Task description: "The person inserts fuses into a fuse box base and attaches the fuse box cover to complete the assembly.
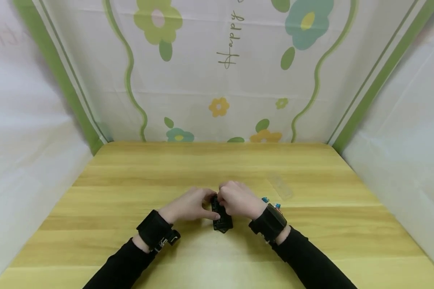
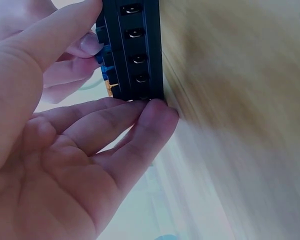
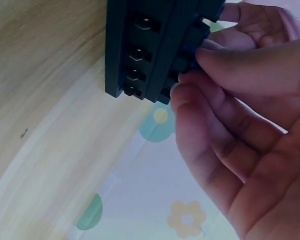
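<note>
A black fuse box (image 1: 223, 222) with a row of slots and metal contacts along its side stands on the table between both hands. My left hand (image 1: 189, 204) holds it, thumb on the near part and fingers around the far end. At the box's top my right hand (image 1: 240, 200) pinches a small blue piece (image 3: 190, 51), mostly covered by thumb and fingers; it looks like a blade fuse. In the left wrist view an orange piece (image 2: 109, 88) sits in the box near its end, beside the blue.
Right of the right hand, small blue pieces (image 1: 265, 199) lie on the wooden table (image 1: 130, 249), partly behind the wrist strap. A clear plastic case (image 1: 283, 187) lies farther back. Flower-printed cloth (image 1: 188, 80) hangs behind the table.
</note>
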A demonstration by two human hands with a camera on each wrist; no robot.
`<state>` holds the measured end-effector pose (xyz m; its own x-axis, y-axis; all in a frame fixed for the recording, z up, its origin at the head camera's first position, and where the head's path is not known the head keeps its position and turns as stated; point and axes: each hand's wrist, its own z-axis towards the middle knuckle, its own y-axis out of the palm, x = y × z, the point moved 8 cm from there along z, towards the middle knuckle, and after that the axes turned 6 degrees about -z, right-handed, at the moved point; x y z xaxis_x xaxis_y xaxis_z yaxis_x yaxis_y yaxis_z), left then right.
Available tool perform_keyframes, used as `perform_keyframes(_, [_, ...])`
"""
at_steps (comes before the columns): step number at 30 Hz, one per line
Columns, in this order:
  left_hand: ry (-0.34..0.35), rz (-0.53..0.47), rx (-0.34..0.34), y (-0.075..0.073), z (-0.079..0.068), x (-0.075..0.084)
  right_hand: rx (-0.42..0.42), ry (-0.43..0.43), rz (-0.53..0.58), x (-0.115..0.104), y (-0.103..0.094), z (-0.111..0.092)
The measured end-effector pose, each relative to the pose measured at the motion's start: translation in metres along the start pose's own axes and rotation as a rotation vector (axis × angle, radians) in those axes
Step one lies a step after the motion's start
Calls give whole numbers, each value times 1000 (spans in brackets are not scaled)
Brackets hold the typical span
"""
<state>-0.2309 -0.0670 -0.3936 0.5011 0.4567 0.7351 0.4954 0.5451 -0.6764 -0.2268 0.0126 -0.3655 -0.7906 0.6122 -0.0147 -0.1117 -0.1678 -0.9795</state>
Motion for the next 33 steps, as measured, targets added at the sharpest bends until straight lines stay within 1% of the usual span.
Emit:
perform_keyframes(5, [-19,-7,0,1,-1,-1,32,-32,-11,-4,-2,0])
perform_keyframes(9, [-23,-8,6,-1,-1,-1,46,-28,-7,-4,-3,1])
perform_keyframes(11, [-19,-6,0,0,-1,-1,31,-17,10,-3,0,0])
perform_keyframes(15, [-15,-20,-14,3,-3,-4,-28,5,40,-2,6,-2])
perform_keyframes(20, [-23,-32,-9,6,-5,-7,-76,2,38,-1,10,-3])
perform_keyframes(27, [-24,-23,-1,3,-1,-5,-87,27,22,3,3,-1])
perform_keyframes(33, [-34,-16,3,1,0,-6,-75,41,25,6,3,-1])
